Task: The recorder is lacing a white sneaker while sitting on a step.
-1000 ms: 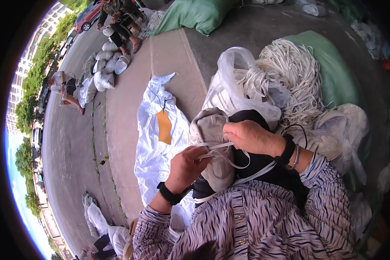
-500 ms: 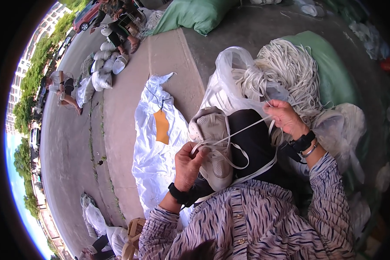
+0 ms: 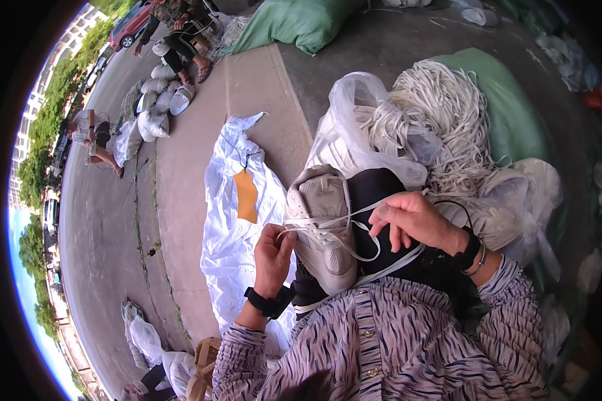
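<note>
A beige mesh sneaker (image 3: 333,266) rests in my lap against dark cloth (image 3: 378,184), its tongue on the far side. White shoelace (image 3: 366,209) crosses over its upper, and a slack loop hangs on its right. At the sneaker's left edge, my left hand (image 3: 271,262) is closed, pinching the lace between thumb and fingertips. To the right, my right hand (image 3: 416,219) has thumb and index finger together on another stretch of the lace, its other fingers loosely bent.
A large heap of whitish laces (image 3: 448,120) lies beyond my right hand, beside a clear plastic bag (image 3: 358,87) and a green sack (image 3: 515,113). White sheeting (image 3: 221,234) with an orange-yellow patch (image 3: 246,197) is at left. Other people (image 3: 184,33) sit farther off near bundled bags (image 3: 155,123).
My right hand has come down and left, nearer the sneaker, and the lace stretch beside it is shorter. My left hand has shifted slightly left, still pinching lace.
</note>
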The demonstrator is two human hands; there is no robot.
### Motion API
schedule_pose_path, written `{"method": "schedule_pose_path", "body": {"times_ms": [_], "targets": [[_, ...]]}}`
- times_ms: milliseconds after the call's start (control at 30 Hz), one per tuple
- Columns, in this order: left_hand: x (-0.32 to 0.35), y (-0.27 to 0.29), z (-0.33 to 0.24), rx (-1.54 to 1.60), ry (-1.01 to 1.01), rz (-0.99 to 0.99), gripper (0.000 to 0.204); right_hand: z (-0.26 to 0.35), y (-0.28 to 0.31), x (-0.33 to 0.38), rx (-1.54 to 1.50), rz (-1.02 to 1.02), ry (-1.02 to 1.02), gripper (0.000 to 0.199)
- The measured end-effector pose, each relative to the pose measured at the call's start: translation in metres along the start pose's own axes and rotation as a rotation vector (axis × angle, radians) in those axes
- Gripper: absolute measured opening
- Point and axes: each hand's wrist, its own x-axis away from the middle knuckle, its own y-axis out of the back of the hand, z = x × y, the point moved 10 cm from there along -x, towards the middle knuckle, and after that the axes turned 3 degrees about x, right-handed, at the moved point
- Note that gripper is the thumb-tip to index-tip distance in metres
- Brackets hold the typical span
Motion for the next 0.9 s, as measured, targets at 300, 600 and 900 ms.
{"method": "schedule_pose_path", "body": {"times_ms": [300,600,900], "targets": [[0.027,-0.024,-0.066,-0.614,-0.516,-0.043,0.019,0.058,-0.043,-0.016,0.596,-0.172,0.546,0.013],[0.02,-0.059,-0.096,-1.07,-0.751,0.139,0.025,0.046,-0.04,-0.026,0.737,-0.182,0.414,0.012],[0.009,-0.078,-0.084,-1.348,-0.569,0.307,0.012,0.02,-0.026,-0.032,0.816,-0.067,0.049,0.017]]}}
